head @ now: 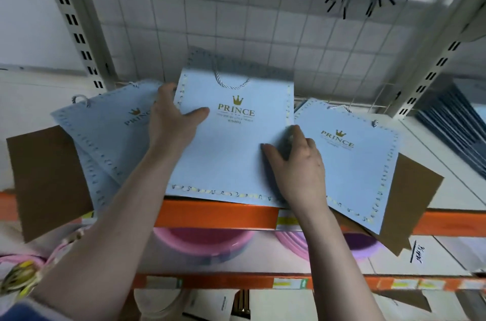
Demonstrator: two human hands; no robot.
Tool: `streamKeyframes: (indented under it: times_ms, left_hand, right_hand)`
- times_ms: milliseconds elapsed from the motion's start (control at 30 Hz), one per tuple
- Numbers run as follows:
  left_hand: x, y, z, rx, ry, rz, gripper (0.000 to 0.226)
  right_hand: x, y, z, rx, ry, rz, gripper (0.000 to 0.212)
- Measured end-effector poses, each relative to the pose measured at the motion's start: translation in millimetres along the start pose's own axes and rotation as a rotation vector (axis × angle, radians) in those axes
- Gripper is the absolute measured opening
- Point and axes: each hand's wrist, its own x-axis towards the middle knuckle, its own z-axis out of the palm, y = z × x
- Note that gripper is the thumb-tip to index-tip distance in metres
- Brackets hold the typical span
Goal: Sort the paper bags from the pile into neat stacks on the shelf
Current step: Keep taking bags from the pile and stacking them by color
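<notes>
A person is standing at a shelf (215, 211) with an orange front edge. The left hand (172, 120) is gripping the left edge of the middle blue paper bag (231, 152), thumb lying on top; the right hand (297, 160) is holding its right edge. Similar bags are lying to the left (105, 134) and right (357, 163), resting on brown cardboard (44, 176). A wire grid (236, 18) is backing the shelf

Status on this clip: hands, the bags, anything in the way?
Both hands on middle bag: left hand grips its left edge, right hand its right edge. Left bags fanned, askew; right bag overhangs shelf edge. Nothing blocking.
</notes>
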Motion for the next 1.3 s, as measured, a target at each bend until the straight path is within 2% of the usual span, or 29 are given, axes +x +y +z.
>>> streamKeyframes:
  times_ms: [100,300,567,633,1000,1300]
  left_hand:
    - [-7,7,-5,-0.095,0.011,0.016,0.046]
    - [-18,16,-6,-0.205,0.023,0.036,0.048]
    - [-58,53,26,-0.068,-0.013,0.093,0.043]
    - [-71,63,45,-0.011,-0.009,0.133,0.036]
    - [-199,128,219,0.277,-0.156,0.285,0.062]
    - [-265,159,339,0.343,-0.267,0.346,0.052]
  right_hand:
    - [-5,-3,-4,0.097,-0.008,0.087,0.058]
    - [-16,-4,-20,0.161,0.014,0.119,0.064]
    - [-26,29,-74,0.173,0.104,0.107,0.062]
    - [-30,47,-95,0.141,0.133,0.101,0.060]
    - [-62,215,-234,0.003,0.270,0.214,0.038]
    - [-66,325,-311,-0.096,0.362,0.238,0.031]
